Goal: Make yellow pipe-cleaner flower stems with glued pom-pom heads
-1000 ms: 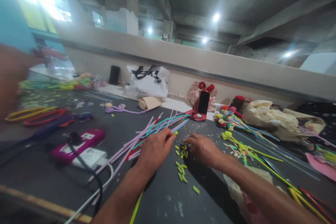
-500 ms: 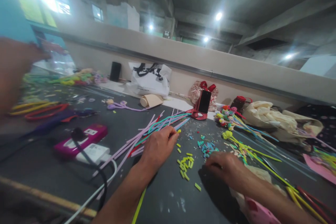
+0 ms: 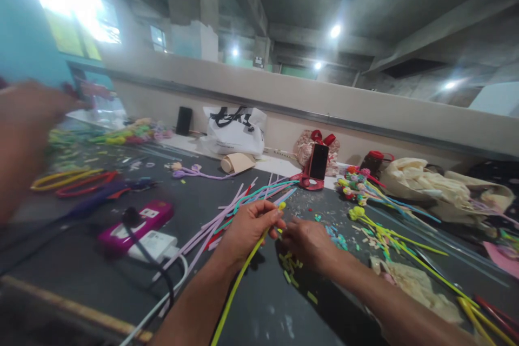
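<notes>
The person's left grip [image 3: 250, 227] is narrow, thumb pressed against the fingers around a yellow-green stem [image 3: 234, 292] near its upper end, presumably so that the small yellow tip [image 3: 282, 206] stands just past the fingertips where the other side can get at it. The rest of the stem runs down along the inner forearm and out at the bottom edge, likely left free because only the end needs steadying. The right grip [image 3: 308, 240] sits just beside the left, fingers curled inward; whether it pinches anything I cannot tell. Beneath it, partly in shadow, short yellow-green pieces [image 3: 287, 277] lie loosely on the desk [image 3: 259, 319], a spot that seems chosen for easy reach. Blue pieces [image 3: 338, 239] are scattered farther back, beyond the right grip. Lilac stems [image 3: 214, 221] lie slantwise on the left grip's far side, apparently laid lengthwise to leave working room. To the right is a yellow flower [image 3: 357, 213] on its stem, and at the back a phone [image 3: 319, 160] stands propped, perhaps so its screen faces the person.
</notes>
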Demonstrator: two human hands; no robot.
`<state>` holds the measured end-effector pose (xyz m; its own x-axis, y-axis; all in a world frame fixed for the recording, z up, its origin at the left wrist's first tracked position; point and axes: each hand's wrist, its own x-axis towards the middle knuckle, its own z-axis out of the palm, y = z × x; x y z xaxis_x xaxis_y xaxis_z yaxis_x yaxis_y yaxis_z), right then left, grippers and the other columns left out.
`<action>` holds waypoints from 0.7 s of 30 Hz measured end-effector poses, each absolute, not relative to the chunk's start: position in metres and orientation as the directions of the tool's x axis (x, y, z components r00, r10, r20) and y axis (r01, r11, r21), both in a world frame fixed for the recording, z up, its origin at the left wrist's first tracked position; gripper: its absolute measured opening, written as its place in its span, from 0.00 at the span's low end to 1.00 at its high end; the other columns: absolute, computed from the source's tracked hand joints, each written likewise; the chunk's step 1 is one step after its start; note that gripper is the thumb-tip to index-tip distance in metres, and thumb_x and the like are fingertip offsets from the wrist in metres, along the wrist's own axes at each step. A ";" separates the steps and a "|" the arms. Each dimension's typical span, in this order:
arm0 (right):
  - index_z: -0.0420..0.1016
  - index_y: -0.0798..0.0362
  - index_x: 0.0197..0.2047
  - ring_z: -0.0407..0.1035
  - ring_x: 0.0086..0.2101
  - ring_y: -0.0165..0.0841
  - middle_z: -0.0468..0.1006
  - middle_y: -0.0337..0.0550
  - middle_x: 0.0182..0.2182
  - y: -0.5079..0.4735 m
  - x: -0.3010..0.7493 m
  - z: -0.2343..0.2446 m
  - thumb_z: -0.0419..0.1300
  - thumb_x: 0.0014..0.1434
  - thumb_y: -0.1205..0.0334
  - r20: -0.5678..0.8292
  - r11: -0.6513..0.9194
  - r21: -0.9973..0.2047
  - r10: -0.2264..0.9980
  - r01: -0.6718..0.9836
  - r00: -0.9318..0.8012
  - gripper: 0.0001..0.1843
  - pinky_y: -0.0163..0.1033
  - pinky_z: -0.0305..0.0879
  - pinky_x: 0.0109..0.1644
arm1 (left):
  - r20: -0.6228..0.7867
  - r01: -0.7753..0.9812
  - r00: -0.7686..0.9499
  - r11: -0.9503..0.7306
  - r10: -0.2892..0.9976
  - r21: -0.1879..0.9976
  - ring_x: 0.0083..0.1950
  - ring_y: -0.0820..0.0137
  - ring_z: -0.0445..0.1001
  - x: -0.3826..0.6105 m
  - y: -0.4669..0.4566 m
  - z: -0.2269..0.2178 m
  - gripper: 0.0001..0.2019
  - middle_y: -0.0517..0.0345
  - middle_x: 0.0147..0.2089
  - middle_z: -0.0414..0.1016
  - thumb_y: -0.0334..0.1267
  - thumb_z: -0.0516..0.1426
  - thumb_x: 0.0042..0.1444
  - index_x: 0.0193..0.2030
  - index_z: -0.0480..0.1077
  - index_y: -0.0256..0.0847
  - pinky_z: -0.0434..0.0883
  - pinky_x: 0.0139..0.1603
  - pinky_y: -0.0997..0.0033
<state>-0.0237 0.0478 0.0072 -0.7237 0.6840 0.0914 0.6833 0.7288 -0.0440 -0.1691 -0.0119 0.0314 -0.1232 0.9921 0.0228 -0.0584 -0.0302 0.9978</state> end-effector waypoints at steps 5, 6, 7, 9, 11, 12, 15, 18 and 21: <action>0.71 0.53 0.38 0.70 0.29 0.35 0.76 0.46 0.31 0.052 -0.033 0.005 0.51 0.55 0.64 0.076 0.733 -0.018 0.679 0.680 -0.730 0.09 0.33 0.54 0.27 | 0.036 -0.079 -0.115 -0.046 0.993 0.996 0.18 0.80 0.61 -0.171 -0.011 0.029 0.09 0.62 0.22 0.72 0.42 0.57 0.45 0.27 0.67 0.37 0.53 0.17 0.81; 0.71 0.53 0.37 0.70 0.29 0.34 0.76 0.45 0.31 0.053 -0.030 0.008 0.51 0.55 0.65 0.078 0.734 -0.026 0.679 0.679 -0.730 0.09 0.33 0.53 0.27 | 0.041 -0.085 -0.111 -0.050 0.993 0.995 0.19 0.80 0.62 -0.172 -0.011 0.028 0.09 0.61 0.23 0.73 0.41 0.57 0.45 0.28 0.66 0.37 0.54 0.17 0.81; 0.70 0.53 0.36 0.70 0.28 0.34 0.76 0.45 0.30 0.053 -0.026 0.010 0.51 0.55 0.66 0.083 0.732 -0.040 0.680 0.680 -0.728 0.08 0.32 0.53 0.27 | 0.038 -0.100 -0.103 -0.049 0.994 0.994 0.19 0.81 0.63 -0.172 -0.010 0.028 0.09 0.61 0.24 0.73 0.41 0.57 0.46 0.28 0.66 0.37 0.54 0.18 0.82; 0.70 0.54 0.33 0.69 0.27 0.32 0.75 0.43 0.27 0.050 -0.014 0.016 0.50 0.55 0.68 0.102 0.724 -0.080 0.690 0.685 -0.717 0.07 0.32 0.53 0.27 | 0.010 -0.166 -0.070 -0.021 0.998 0.986 0.19 0.81 0.63 -0.173 -0.010 0.027 0.09 0.61 0.24 0.74 0.42 0.57 0.46 0.29 0.66 0.37 0.53 0.17 0.82; 0.68 0.54 0.30 0.67 0.25 0.30 0.74 0.40 0.24 0.044 0.001 0.022 0.49 0.54 0.70 0.122 0.715 -0.134 0.699 0.687 -0.704 0.08 0.31 0.54 0.26 | -0.035 -0.258 -0.025 0.027 0.999 0.966 0.19 0.82 0.63 -0.174 -0.010 0.026 0.10 0.61 0.24 0.73 0.42 0.58 0.45 0.29 0.66 0.37 0.53 0.17 0.83; 0.68 0.54 0.29 0.66 0.24 0.29 0.73 0.39 0.23 0.039 0.010 0.024 0.48 0.54 0.71 0.129 0.711 -0.162 0.703 0.685 -0.699 0.09 0.30 0.54 0.26 | -0.054 -0.296 -0.002 0.051 0.999 0.954 0.20 0.82 0.64 -0.173 -0.011 0.026 0.11 0.61 0.24 0.73 0.42 0.59 0.45 0.29 0.66 0.37 0.53 0.16 0.84; 0.69 0.54 0.28 0.66 0.25 0.27 0.73 0.37 0.23 0.023 0.035 0.027 0.49 0.54 0.72 0.140 0.702 -0.260 0.707 0.663 -0.694 0.10 0.28 0.56 0.28 | -0.095 -0.346 0.042 0.103 0.995 0.932 0.21 0.81 0.66 -0.167 -0.012 0.025 0.11 0.62 0.24 0.73 0.42 0.59 0.44 0.29 0.66 0.37 0.55 0.17 0.85; 0.73 0.54 0.29 0.67 0.28 0.28 0.73 0.37 0.25 0.009 0.059 0.031 0.53 0.52 0.71 0.197 0.631 -0.534 0.741 0.563 -0.642 0.08 0.30 0.59 0.31 | -0.147 -0.379 0.135 0.188 0.980 0.906 0.22 0.81 0.67 -0.151 -0.012 0.025 0.09 0.62 0.24 0.73 0.40 0.59 0.45 0.28 0.65 0.37 0.57 0.19 0.84; 0.75 0.54 0.29 0.66 0.27 0.30 0.73 0.38 0.25 0.000 0.077 0.036 0.57 0.49 0.67 0.218 0.443 -0.812 0.833 0.379 -0.508 0.05 0.32 0.60 0.32 | -0.167 -0.381 0.286 0.272 0.944 0.884 0.22 0.80 0.67 -0.125 -0.012 0.031 0.09 0.61 0.24 0.72 0.39 0.59 0.46 0.28 0.63 0.37 0.60 0.20 0.83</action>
<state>0.0773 0.0000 0.0359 -0.5079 0.8333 0.2182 0.3785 0.4434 -0.8125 -0.1254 -0.0116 0.0308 0.2864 0.9435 -0.1666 -0.3810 0.2716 0.8838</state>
